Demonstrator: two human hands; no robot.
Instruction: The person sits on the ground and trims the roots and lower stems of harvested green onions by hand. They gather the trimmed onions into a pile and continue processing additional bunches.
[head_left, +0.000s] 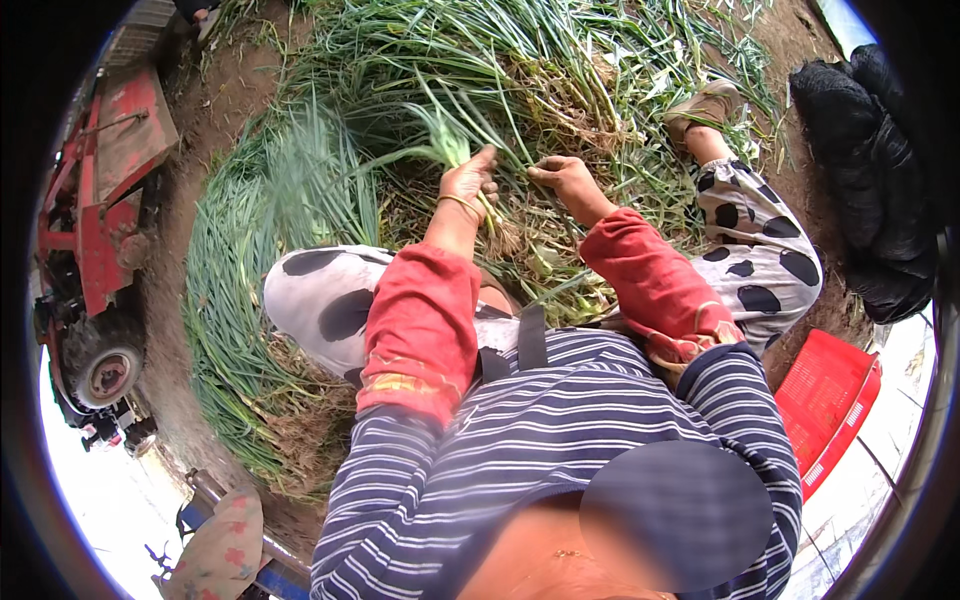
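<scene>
My left hand (469, 184) is closed around a small bunch of green allium stalks (448, 142), which look like scallions or green garlic. Their leaves fan up and to the left, blurred. Pale stems and brown roots (504, 238) stick out below my fist. Just to the right, my right hand (571, 186) pinches a thin stalk (516, 154) between thumb and fingertips. Beneath both hands lies a litter of torn leaves and dry trimmings (544, 251). A large heap of rooted allium plants (450, 45) spreads beyond them, and more plants (232, 262) lie in a row by my left knee.
At the left stands a red wheeled machine (112, 217) with a rubber tire (105, 367). Black netting or bundled sheeting (862, 180) lies at the right, above a red plastic crate (829, 405). Another person's foot (206, 26) shows at the top left. Patterned cloth (217, 547) is at lower left.
</scene>
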